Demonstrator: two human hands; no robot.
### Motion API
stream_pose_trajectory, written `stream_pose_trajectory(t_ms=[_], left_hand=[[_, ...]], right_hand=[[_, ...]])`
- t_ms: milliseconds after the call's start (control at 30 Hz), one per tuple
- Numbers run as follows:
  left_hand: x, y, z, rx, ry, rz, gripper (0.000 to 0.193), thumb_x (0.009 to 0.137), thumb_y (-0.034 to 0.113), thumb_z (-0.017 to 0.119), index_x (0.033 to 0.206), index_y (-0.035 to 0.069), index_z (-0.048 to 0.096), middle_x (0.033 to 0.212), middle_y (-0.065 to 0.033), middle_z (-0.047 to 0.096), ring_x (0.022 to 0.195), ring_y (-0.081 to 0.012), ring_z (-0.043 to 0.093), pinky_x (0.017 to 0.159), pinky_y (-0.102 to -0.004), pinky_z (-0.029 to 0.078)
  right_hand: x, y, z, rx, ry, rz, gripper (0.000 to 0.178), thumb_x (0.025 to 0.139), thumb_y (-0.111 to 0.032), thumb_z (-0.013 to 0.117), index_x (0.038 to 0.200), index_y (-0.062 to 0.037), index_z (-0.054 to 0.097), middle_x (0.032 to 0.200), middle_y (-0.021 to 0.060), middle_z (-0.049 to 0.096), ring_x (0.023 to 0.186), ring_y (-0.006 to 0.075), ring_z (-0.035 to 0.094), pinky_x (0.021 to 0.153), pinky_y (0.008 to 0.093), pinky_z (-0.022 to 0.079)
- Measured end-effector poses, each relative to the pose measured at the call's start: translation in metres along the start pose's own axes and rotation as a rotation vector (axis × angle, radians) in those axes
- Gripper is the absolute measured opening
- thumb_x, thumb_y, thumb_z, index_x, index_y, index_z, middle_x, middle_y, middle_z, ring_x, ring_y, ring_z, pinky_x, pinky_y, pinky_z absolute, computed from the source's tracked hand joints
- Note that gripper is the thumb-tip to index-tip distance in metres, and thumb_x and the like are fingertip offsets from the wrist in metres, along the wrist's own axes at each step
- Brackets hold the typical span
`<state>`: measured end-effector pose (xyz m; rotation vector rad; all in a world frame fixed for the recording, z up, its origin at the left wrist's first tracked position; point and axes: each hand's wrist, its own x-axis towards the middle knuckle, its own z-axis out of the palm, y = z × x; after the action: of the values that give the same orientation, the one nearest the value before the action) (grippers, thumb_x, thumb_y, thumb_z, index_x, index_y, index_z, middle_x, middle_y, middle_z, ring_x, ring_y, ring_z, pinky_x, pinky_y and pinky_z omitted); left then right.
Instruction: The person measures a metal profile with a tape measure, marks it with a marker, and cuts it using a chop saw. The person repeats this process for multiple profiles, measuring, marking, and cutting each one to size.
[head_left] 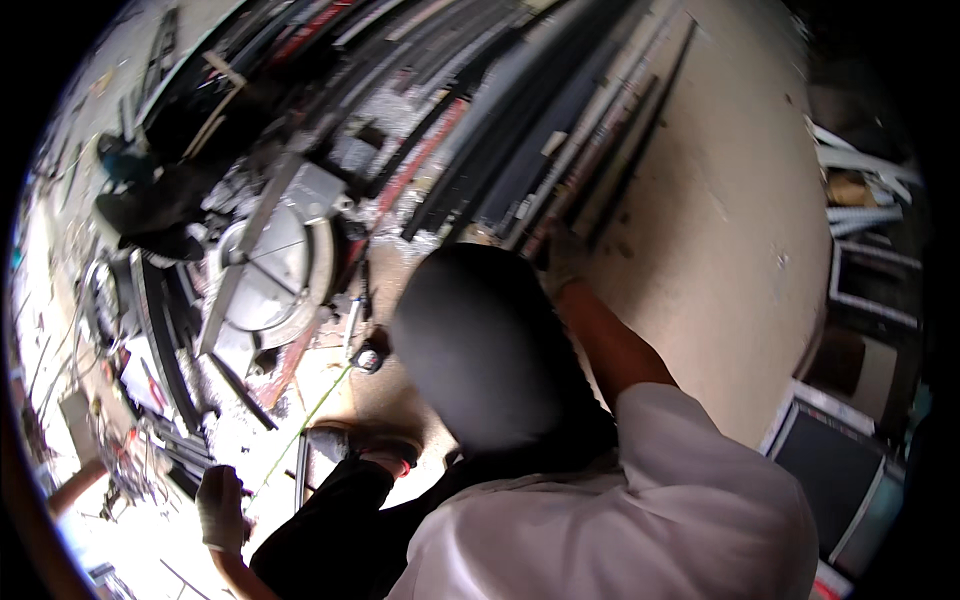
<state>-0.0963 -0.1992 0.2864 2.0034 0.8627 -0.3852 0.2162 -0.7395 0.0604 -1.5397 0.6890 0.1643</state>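
Lying between left hand (pixel 220 510) and right hand (pixel 567 258) (both gloved): tape measure (pixel 369 357)

Right hand (pixel 568 258) at long dark bars (pixel 510 140), left hand (pixel 221 510) near green tape (pixel 312 413), round metal plate (pixel 282 243)

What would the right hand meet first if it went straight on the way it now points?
The right hand would probably meet the long dark bars just ahead; blur and shadow hide whether it already touches them.
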Motion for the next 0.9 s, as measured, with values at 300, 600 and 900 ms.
stream_pose_trajectory(t_ms=[300,600,900], left_hand=[[-0.007,0.035,0.004,0.187,0.191,0.064,0.021,0.099,0.02,0.061,0.1,-0.001,0.067,0.078,-0.0104,0.065,0.07,-0.0163,0.06,0.067,-0.0314,0.049],[0.0,0.09,-0.015,-0.221,0.177,0.388,0.04,0.103,0.034,0.058,0.12,-0.002,0.064,0.099,-0.0059,0.069,0.09,-0.0117,0.062,0.083,-0.0264,0.051],[0.007,0.101,-0.039,-0.575,0.366,0.831,0.061,0.103,0.053,0.048,0.143,0.007,0.05,0.126,-0.0113,0.066,0.118,-0.0185,0.062,0.102,-0.0357,0.048]], right_hand=[[0.027,-0.026,0.044,-0.218,0.064,-0.526,0.045,0.091,-0.038,0.069,0.103,0.0055,0.065,0.084,0.0069,0.067,0.074,0.0192,0.061,0.067,0.0374,0.05],[-0.065,-0.175,0.155,-0.309,-0.395,-0.922,0.032,0.093,-0.034,0.069,0.094,-0.0024,0.063,0.076,0.0001,0.062,0.069,0.0127,0.054,0.067,0.0311,0.048],[-0.21,-0.217,0.27,-0.562,-0.974,-1.436,0.023,0.085,-0.022,0.073,0.098,-0.0053,0.066,0.072,0.0082,0.066,0.064,0.022,0.065,0.061,0.0354,0.053]])
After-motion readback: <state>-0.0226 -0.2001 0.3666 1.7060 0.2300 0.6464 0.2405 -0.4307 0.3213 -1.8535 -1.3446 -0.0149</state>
